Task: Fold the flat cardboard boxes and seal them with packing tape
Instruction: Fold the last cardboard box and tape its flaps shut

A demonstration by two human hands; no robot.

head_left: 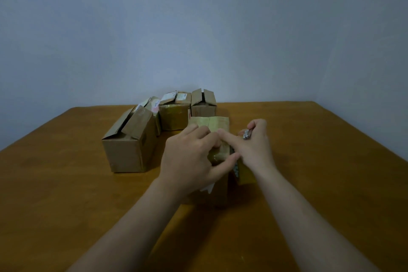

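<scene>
Left hand point(189, 157) pinches tape on the box point(212, 126) top; right hand point(254, 143) fingers grip a small metal tool point(246, 134).

Five cardboard boxes point(130, 143), two hands point(189, 157).

Both bare forearms reach forward, wrists nearly level. The left hand point(189, 157) lies palm down, fingers curled, thumb stretched toward the right. The right hand point(254, 143) points its index finger leftward, touching the left fingers, its other fingers curled closed.
</scene>
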